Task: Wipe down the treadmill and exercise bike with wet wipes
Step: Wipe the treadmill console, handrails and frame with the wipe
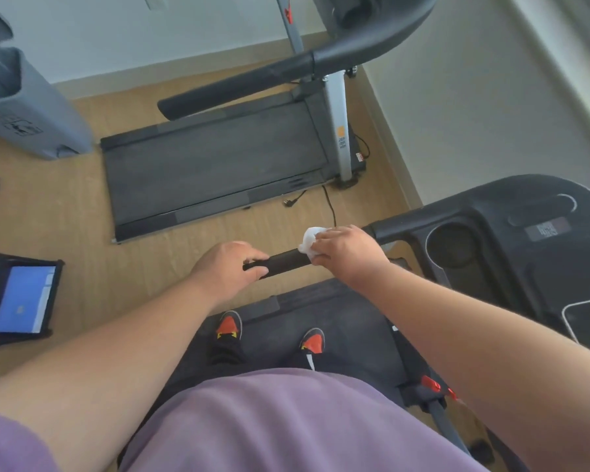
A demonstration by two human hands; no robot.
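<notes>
1. Right hand (344, 245): fingers curled over a bunched white wet wipe (310, 237), pressing it onto the black foam handrail (285, 261) of the near treadmill (511, 240). The wipe wraps the top of the rail, likely so a slide along it cleans more than one face.
2. Left hand (232, 265): fingers wrapped round the free end of the same handrail, just beside the right hand with a short bare stretch between. Judged a steadying grip while the other hand rubs.
3. Handrail: juts leftward from the console, ending at the left hand. Room for the wipe runs from the console junction to that grip; the left hand must shift before the tip can be reached.
4. Console: dark, with a round cup recess (452, 245) and small display (545, 229); not being wiped now.
5. Near treadmill's belt (348, 321): the person's shoes (229, 327) stand on it.
6. Second treadmill (218, 158): well apart across the wood floor, power cord (329, 202) trailing near its end.
7. Grey bin (31, 110) far left; open blue-lined case (21, 298) on the floor, near left.
8. Exercise bike: none visible.
</notes>
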